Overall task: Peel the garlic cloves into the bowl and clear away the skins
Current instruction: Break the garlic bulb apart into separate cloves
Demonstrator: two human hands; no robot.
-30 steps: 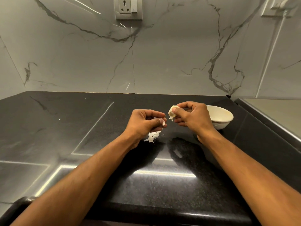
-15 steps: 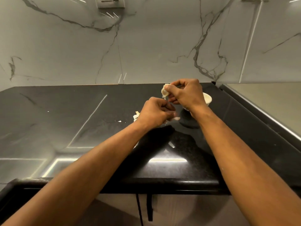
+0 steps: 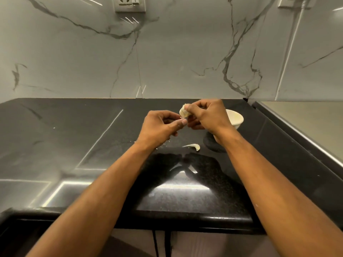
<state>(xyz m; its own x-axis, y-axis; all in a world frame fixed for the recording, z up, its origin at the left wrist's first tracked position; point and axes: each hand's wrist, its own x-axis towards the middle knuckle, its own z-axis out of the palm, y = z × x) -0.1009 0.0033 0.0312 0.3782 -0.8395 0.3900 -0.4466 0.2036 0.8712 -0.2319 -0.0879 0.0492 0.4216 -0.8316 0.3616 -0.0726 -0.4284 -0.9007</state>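
A glossy black stone countertop (image 3: 78, 145) meets a wall (image 3: 185, 58) of pale marble with grey veins. A socket plate (image 3: 130, 4) sits high on that wall, and a second fitting (image 3: 295, 1) shows at the upper right. Bright light streaks reflect off the counter, and a paler surface (image 3: 306, 117) adjoins it at right.

A pale, cream-coloured garlic clove (image 3: 184, 112) is held up above the black countertop (image 3: 92, 145), pinched at its right side by the right hand (image 3: 207, 115), with the left hand's (image 3: 159, 127) thumb and forefinger meeting just under it (whether they grip a strip of skin cannot be told). A small white bowl (image 3: 235, 119) stands on the countertop toward its back right corner, partly hidden behind the right hand. One curled sliver of skin (image 3: 194, 146) lies on the countertop in front of the hands, left of the bowl.
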